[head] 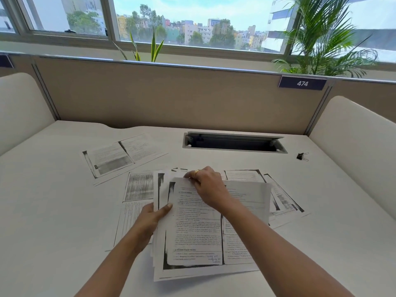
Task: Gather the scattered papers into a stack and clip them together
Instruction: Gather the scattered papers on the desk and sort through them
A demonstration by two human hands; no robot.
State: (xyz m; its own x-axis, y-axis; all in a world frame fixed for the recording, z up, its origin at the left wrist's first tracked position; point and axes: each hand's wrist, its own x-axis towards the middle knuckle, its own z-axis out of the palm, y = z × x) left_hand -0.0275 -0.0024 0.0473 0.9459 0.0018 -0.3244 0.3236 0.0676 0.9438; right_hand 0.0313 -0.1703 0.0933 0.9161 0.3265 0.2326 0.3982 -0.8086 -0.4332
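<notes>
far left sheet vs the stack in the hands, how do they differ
The far left sheet lies flat on the desk, untouched; the stack is gripped by the left hand and right hand. The far left sheet is turned landscape and slanted; the stack points lengthwise away from the person. Both are black-and-white photocopied pages.

head cam | looks forward-down | close over desk (64,211)

A dark blue rectangular nameplate (302,83) at the far right, fixed on the beige fabric partition (171,97), bears the white digits "474". Print on the white photocopied sheets (192,221) is too blurred to read.
</notes>
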